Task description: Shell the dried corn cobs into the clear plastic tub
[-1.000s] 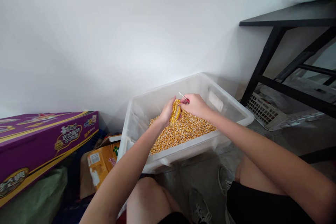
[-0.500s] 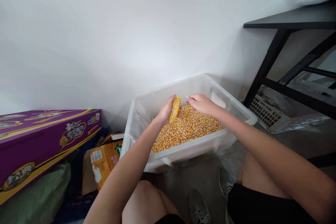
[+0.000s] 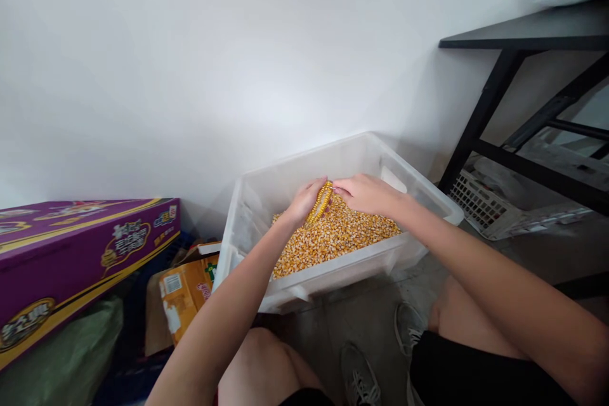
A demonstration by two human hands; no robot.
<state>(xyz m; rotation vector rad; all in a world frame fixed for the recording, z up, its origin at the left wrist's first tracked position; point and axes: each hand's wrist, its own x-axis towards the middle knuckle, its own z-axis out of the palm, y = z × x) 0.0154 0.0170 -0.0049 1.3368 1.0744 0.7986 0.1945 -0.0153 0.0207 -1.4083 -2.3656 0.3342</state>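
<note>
My left hand (image 3: 305, 200) is wrapped around a corn cob (image 3: 319, 204) with yellow kernels and a bare pale strip along its length. The cob is tilted, its upper end leaning right. In a pinch, my right hand (image 3: 358, 192) holds a thin pointed metal tool (image 3: 332, 188), of which only the short tip shows. That tip meets the cob's upper end. Beneath both hands lies a heap of loose corn kernels (image 3: 328, 244) in a translucent plastic bin (image 3: 340, 278). The rest of the tool is hidden inside my right fist.
A purple carton (image 3: 85, 247) and a torn orange box (image 3: 188, 292) stand left of the bin. On the right are a black table (image 3: 523, 35) and a white plastic basket (image 3: 488, 206). A white wall (image 3: 214, 63) rises behind. My shoes are on the floor in front.
My right hand has moved left and slightly down, bringing the tool's tip from apart to the cob's upper end. The cob has tilted further right in my left hand.
</note>
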